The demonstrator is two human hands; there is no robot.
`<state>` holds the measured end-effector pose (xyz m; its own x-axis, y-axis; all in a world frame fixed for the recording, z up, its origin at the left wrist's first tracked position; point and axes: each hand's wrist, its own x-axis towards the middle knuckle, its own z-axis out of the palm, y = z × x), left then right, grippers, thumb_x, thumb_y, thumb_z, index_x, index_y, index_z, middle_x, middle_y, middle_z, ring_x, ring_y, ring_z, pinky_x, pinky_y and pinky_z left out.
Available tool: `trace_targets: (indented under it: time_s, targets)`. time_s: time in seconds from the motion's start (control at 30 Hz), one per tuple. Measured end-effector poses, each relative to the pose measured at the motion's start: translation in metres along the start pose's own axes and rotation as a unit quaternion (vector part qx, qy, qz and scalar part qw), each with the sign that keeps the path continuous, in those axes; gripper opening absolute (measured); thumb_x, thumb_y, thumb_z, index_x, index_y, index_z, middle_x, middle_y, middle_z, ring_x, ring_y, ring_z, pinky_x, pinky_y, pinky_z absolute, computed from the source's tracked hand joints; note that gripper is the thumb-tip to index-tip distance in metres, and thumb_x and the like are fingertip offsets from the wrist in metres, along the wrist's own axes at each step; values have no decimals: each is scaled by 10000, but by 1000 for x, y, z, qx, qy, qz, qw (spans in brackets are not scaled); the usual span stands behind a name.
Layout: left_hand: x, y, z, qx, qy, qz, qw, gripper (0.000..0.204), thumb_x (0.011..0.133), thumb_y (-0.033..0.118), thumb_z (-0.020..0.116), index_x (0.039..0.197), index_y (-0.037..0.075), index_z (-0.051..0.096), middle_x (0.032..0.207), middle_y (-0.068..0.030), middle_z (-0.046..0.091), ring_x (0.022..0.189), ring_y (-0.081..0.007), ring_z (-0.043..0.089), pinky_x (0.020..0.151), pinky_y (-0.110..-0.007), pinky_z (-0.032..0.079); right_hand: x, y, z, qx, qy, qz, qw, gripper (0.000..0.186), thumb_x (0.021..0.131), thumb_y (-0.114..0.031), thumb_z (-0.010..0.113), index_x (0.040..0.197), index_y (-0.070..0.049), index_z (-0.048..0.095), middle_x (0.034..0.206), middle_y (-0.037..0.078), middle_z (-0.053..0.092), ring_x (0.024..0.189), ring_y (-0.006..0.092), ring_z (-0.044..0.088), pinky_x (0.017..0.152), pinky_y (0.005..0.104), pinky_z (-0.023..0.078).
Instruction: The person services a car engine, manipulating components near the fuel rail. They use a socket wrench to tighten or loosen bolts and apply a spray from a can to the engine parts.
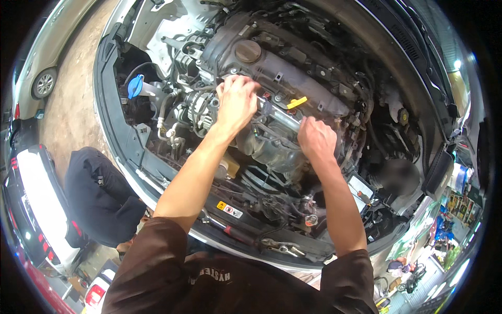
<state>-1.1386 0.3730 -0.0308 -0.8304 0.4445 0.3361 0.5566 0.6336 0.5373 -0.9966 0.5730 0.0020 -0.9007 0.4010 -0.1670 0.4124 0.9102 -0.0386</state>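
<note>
Over the open engine bay, both my arms reach forward. My left hand is curled at the left end of a silver metal bar, beside the engine cover; its fingers are slightly blurred and what lies under them is hidden. Closed in a fist, my right hand grips the bar's other end. Just above the bar a yellow dipstick handle sticks out. The dark round oil filler cap sits on the engine beyond my left hand. An alternator shows left of my left wrist.
A blue-capped filler neck stands at the left. Along the front edge lie a ratchet with a red part and some metal tools. At left is a person in dark clothing, with parked cars beyond. The raised hood is at upper right.
</note>
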Motion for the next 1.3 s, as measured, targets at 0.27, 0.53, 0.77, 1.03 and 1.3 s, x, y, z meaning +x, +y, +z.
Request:
trace_targets:
  time_s: [0.27,0.53,0.77,1.03,1.3]
  targets:
    - [0,0,-1,-10,11,-3,1000,189,886,190,763,1051,95,765,1140,-110,701,1160,-340,601,1006,-502,453,-1,5,0,0,-2,-19,1000,395,1077,-336,534,893,-29,702,831,212,755,763,402,761,709,499,604]
    - [2,1,2,-19,-5,-19,1000,193,882,207,781,1053,117,776,1144,-91,698,1189,-319,590,1024,-495,447,0,2,-1,5,-28,-5,1000,374,1069,-307,539,879,-27,698,788,210,754,750,388,764,711,494,604]
    - [4,4,2,-33,-5,-35,999,164,887,191,756,1021,97,773,1127,-103,704,1222,-315,575,1051,-507,423,-3,3,0,3,23,-2,1000,401,1054,-350,576,881,-25,736,781,218,754,760,385,769,706,484,605]
    - [1,3,8,-7,15,-46,999,216,903,203,718,1086,98,766,1110,-112,710,1191,-339,580,1062,-524,417,5,14,14,-58,69,-92,992,239,1022,-247,570,937,-53,680,751,153,739,654,359,742,639,462,608]
    - [1,11,17,20,60,-90,994,231,879,257,781,1021,76,757,1103,-116,724,1172,-345,593,1044,-519,438,11,1,-16,-57,-128,-11,990,449,1081,-411,488,1092,-1,670,976,241,773,934,429,766,839,532,608]
